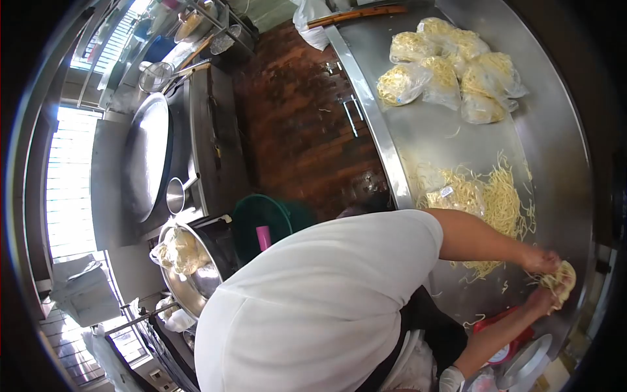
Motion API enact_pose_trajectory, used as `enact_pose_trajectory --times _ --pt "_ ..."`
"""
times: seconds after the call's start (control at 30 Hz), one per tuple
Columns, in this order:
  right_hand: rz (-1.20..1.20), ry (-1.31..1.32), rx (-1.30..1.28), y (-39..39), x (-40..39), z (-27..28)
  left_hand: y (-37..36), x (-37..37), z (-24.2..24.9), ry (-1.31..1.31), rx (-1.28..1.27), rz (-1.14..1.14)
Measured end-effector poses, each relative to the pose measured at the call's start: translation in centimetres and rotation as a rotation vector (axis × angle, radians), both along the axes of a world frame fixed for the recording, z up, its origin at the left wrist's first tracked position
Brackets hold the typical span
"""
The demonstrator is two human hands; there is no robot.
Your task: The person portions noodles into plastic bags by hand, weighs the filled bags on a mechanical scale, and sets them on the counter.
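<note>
My left hand (546,262) and my right hand (540,303) are together at the right side of the metal table (450,140). Between them is a bunch of yellow noodles (563,282), gripped by both hands, with loose strands hanging toward the table. Near my left forearm lies a spread pile of loose noodles (501,204). A clear bag of noodles (460,196) with a white label sits against that pile. Below my right forearm is a red scale (520,341), its dial partly hidden by the arm. My fingertips are too small to make out singly.
Several bagged noodle portions (444,75) lie at the table's far end. Across the brown floor (294,111) stand a large wok (149,157), a saucepan (176,195) and a metal bowl (208,277) holding a bag. A green bucket (287,219) with a pink-handled item stands behind me.
</note>
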State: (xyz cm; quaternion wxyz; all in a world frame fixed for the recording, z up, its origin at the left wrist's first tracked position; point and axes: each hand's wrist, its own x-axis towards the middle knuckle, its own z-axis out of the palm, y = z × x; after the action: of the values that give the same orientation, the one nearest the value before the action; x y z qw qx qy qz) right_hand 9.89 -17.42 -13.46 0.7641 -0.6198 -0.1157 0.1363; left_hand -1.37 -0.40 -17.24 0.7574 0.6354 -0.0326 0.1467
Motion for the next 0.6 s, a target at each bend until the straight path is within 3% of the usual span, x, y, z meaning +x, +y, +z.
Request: enact_pose_trajectory --times 0.07,0.1,0.13,0.2,0.23,0.3,0.33,0.4,0.47,0.5,0.53,0.57,0.6 --pt "0.041 -0.037 0.03 0.0 0.5 1.7 -2.3 -1.9 -2.3 -0.047 0.003 -0.237" --pt "0.074 -0.066 0.072 0.2 0.5 2.9 -5.1 1.1 -7.1 -0.275 0.226 0.01" --pt "0.099 -0.105 0.137 -0.8 0.3 4.7 -4.0 -0.4 -6.5 -0.098 0.293 -0.117" --pt "0.274 -0.18 0.379 -2.2 -0.6 8.4 -4.1 3.9 -16.5 -0.764 0.471 0.221" --pt "0.45 -0.205 0.532 -2.5 -1.0 10.1 -1.4 0.8 -15.2 -0.269 0.205 -0.114" --pt "0.482 -0.318 0.565 -2.8 -2.8 13.6 3.1 2.1 -16.2 0.241 0.793 -0.071" --pt "0.078 -0.381 0.453 -2.2 -4.6 14.4 5.3 3.8 -17.8 0.338 0.854 -0.003" --pt "0.105 -0.251 0.375 -2.9 -5.7 14.0 8.9 4.0 -15.0 0.292 0.982 0.172" --pt "-0.17 -0.177 0.18 -4.1 -8.9 10.0 10.0 2.6 -8.2 0.417 1.261 0.139" --pt "-0.201 -0.056 0.182 -3.5 -9.9 7.5 10.2 1.0 -6.8 0.437 1.282 0.158" --pt "-0.125 0.061 0.255 -6.0 -9.2 1.5 9.2 -1.0 -5.7 0.462 1.304 0.184" --pt "-0.158 0.209 0.267 -6.2 -10.4 -2.4 7.9 -3.8 -3.5 0.486 1.28 0.1" --pt "-0.036 0.123 0.01 -7.0 -11.8 -5.4 6.6 -6.7 -1.7 0.505 1.261 0.018"
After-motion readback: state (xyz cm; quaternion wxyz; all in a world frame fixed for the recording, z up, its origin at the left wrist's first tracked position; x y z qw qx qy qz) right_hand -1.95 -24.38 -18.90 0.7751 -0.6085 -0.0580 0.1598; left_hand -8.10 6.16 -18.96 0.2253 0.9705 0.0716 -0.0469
